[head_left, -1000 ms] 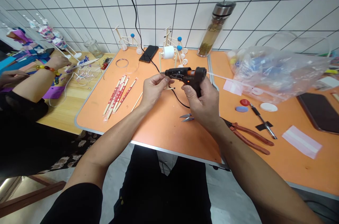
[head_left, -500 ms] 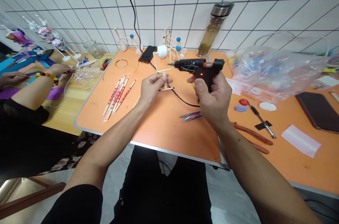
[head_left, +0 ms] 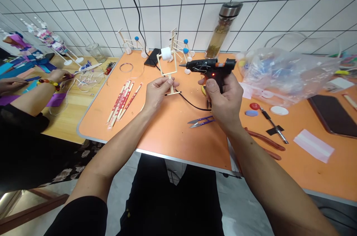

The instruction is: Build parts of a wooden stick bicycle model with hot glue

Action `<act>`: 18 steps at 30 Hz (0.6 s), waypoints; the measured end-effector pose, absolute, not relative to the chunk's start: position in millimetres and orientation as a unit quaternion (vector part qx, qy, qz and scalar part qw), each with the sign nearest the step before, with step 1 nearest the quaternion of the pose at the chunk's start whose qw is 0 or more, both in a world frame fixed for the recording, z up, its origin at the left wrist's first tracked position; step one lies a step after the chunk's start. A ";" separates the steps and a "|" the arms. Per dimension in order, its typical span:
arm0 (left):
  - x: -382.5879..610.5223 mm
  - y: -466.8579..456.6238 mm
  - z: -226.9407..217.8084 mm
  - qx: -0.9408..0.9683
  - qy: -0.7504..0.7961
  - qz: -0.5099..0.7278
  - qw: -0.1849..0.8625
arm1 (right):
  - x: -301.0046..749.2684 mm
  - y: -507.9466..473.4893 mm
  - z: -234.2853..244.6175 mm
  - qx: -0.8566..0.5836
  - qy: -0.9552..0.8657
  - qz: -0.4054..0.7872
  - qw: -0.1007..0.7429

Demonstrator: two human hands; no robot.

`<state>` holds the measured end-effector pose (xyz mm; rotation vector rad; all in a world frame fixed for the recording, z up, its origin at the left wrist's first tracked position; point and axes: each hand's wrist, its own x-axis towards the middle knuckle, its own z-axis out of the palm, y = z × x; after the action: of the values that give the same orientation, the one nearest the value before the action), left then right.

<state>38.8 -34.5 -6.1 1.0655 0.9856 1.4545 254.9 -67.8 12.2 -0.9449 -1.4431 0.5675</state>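
Between the fingers and thumb of my left hand is a small wooden stick frame, pinched by its central stem. A white cylinder sits across the frame's upper arms. My right hand grips a black hot glue gun by its handle, a red light glowing on its side. The nozzle points left, just to the right of the frame and apart from it. Below, purple thread snips lie on the orange table, partly behind my right hand.
Red-wrapped chopsticks lie at left. Stick models with blue balls, a black phone and a tea bottle stand along the wall side. A plastic bag, pen and red-handled pliers are at right. A co-worker's hands work at far left.
The stick frame has tipped so that its upper square shows more fully, and the glue gun's nozzle is now farther from it. The whole view has shifted slightly.
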 end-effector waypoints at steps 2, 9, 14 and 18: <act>38.9 -34.6 -4.6 0.439 0.410 0.608 0.520 | 254.6 -67.1 11.3 -0.412 -0.631 0.242 0.611; 39.0 -33.2 -4.7 0.431 0.407 0.612 0.523 | 254.3 -67.4 8.4 -0.431 -0.644 0.208 0.597; 39.1 -32.4 -4.9 0.431 0.399 0.611 0.530 | 254.4 -67.0 6.5 -0.433 -0.649 0.204 0.591; 38.9 -32.4 -4.0 0.428 0.403 0.607 0.535 | 254.2 -66.8 6.4 -0.431 -0.651 0.203 0.591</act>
<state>38.9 -32.4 -4.0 1.0193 0.9604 1.4452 254.2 -66.8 6.4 -1.0025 -1.5159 0.4714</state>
